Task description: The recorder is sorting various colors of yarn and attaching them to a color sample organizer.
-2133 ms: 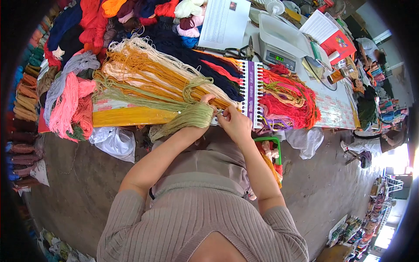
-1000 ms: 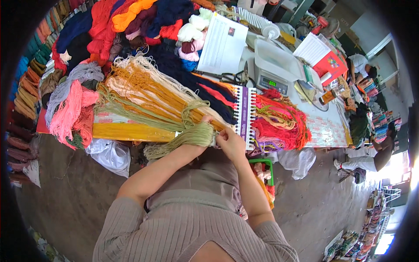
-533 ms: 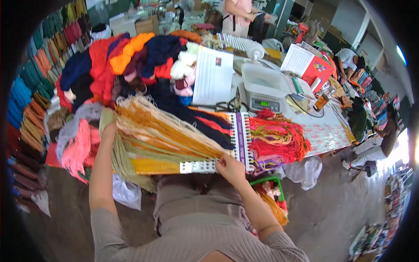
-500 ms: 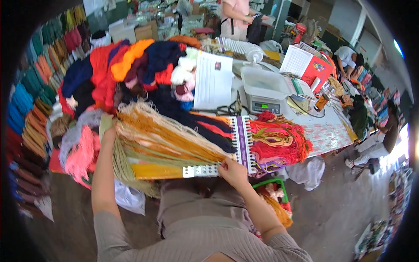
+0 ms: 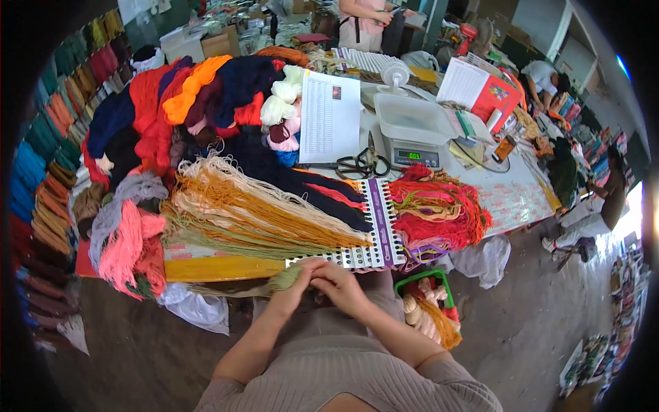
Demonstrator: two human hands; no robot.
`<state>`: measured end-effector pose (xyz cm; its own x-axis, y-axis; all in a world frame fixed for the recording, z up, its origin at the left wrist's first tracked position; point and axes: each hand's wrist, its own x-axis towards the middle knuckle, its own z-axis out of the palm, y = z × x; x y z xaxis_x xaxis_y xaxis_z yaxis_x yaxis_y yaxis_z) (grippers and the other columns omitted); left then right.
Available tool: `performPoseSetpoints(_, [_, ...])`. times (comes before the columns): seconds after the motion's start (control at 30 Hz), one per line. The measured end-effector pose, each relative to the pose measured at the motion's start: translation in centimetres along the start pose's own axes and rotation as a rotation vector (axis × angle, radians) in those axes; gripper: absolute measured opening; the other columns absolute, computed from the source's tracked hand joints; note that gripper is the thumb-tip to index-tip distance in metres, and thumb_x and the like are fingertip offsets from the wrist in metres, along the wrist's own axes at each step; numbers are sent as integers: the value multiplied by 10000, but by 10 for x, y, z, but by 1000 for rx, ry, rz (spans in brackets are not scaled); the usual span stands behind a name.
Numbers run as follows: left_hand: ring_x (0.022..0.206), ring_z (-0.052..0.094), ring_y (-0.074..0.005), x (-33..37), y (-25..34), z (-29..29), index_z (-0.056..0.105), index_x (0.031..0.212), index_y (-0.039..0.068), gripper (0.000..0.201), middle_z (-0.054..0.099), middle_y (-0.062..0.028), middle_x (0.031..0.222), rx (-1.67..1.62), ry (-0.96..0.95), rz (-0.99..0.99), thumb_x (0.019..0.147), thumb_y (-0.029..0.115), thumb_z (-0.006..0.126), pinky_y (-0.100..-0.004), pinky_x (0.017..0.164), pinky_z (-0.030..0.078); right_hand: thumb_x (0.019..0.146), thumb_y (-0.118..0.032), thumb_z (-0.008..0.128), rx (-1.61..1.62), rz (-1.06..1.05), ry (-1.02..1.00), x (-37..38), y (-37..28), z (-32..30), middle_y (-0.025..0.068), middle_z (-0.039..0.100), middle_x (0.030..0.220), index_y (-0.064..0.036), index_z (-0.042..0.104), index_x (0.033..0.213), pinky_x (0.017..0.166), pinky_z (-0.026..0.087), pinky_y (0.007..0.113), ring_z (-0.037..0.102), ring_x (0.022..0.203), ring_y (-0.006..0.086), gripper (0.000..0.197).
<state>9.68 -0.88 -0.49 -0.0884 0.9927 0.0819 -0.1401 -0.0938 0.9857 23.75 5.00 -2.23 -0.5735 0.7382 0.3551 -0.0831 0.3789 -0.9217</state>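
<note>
My left hand (image 5: 294,287) and my right hand (image 5: 341,285) meet just below the table edge, both pinching a small olive-green yarn bundle (image 5: 281,277) whose tail trails left. Right above them lies a white punched sample card (image 5: 357,253) with a purple strip, with yellow, orange, cream and olive yarn strands (image 5: 247,216) fanned out from its holes to the left. Dark navy and red strands (image 5: 322,192) cross the card's upper part.
Piles of coloured yarn (image 5: 171,103), a printed sheet (image 5: 329,115), scissors (image 5: 357,166), a digital scale (image 5: 413,134) and a red-orange yarn heap (image 5: 439,213) fill the table. A green basket of yarn (image 5: 429,302) stands on the floor to my right. Other people work at the back and right.
My left hand has come back from the far left of the fanned yarn to join my right hand at the table edge, now holding an olive-green bundle. The view has tilted up.
</note>
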Motion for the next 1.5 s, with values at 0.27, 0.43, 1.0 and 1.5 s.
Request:
performPoseSetpoints(0.27, [787, 548, -129, 0, -1, 20, 507, 1219, 0, 499, 583, -61, 995, -527, -101, -454, 979, 404, 341, -261, 699, 470, 945, -137, 496, 363, 344, 45, -30, -10, -10, 20, 533, 693, -24, 533, 865, 482, 437, 219, 532, 572, 95, 143])
performPoseSetpoints(0.43, [982, 594, -228, 10, 2, 15, 514, 1176, 6, 485, 587, -110, 1081, -781, -8, -467, 988, 387, 279, -354, 850, 482, 972, -193, 434, 474, 486, 70, -29, -18, -23, 52, 567, 718, -8, 554, 873, 588, 451, 242, 557, 626, 121, 242])
performPoseSetpoints(1.0, [460, 417, -54, 14, 18, 8, 551, 1113, 11, 398, 606, -58, 821, -395, 89, -245, 990, 334, 355, -181, 494, 400, 987, -219, 391, 488, 552, 140, -28, -24, -28, 50, 494, 563, -29, 476, 847, 422, 375, 231, 440, 433, 117, 251])
performPoseSetpoints(1.5, [358, 205, -22, 6, 26, -16, 600, 850, 44, 408, 339, 53, 484, -399, -109, -605, 968, 383, 407, -183, 338, 161, 872, -109, 578, -19, 201, 40, -28, -34, -72, 48, 581, 889, -34, 594, 827, 698, 416, 250, 510, 792, 117, 90])
